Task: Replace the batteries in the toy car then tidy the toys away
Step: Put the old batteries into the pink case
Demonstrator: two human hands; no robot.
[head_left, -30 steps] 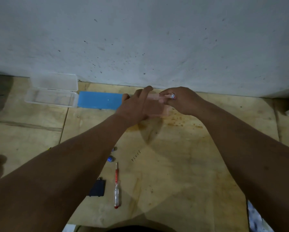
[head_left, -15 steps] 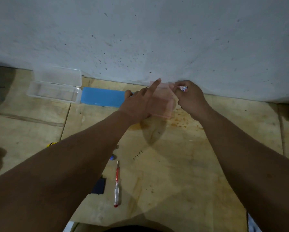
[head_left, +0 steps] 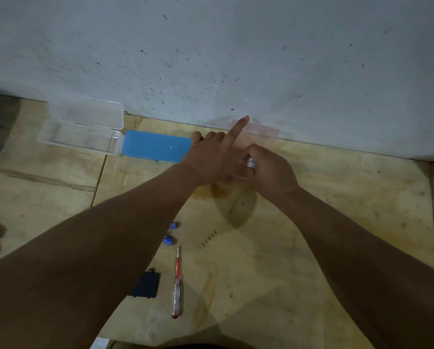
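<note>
— While both arms reach toward the wall, what can you count from the head camera?

— Two hands. The left hand (head_left: pixel 212 159) has its forefinger stretched straight up toward the wall (head_left: pixel 210 59), the other fingers bent over the edge of a pink see-through box (head_left: pixel 261 131) that stands against the foot of the wall. Whether that grip truly clasps the box I cannot tell; the hand hides the contact. The right hand (head_left: pixel 271 170) has its grip pinched on one small battery (head_left: pixel 251 162), white and blue, just in front of the pink box.

— Other batteries?

— Two more, blue batteries (head_left: pixel 170 233), lying on the floor (head_left: pixel 311 248) nearer the person than the pink box, half hidden behind the left forearm.

— And tools?

— One screwdriver (head_left: pixel 176 283) with a red and clear handle, lying nearer still, tip pointing toward the pink box. Just left of it lies one dark battery cover (head_left: pixel 145 285), its left edge under the forearm. A row of tiny dark screws (head_left: pixel 209 238) lies right of the blue batteries; too small to count surely.

— Boxes?

— Three in all. Left of the pink box lies a blue box (head_left: pixel 155 146), touching a clear box (head_left: pixel 81 136) with its lid open against the wall.

— The toy car?

— Not seen here.
</note>
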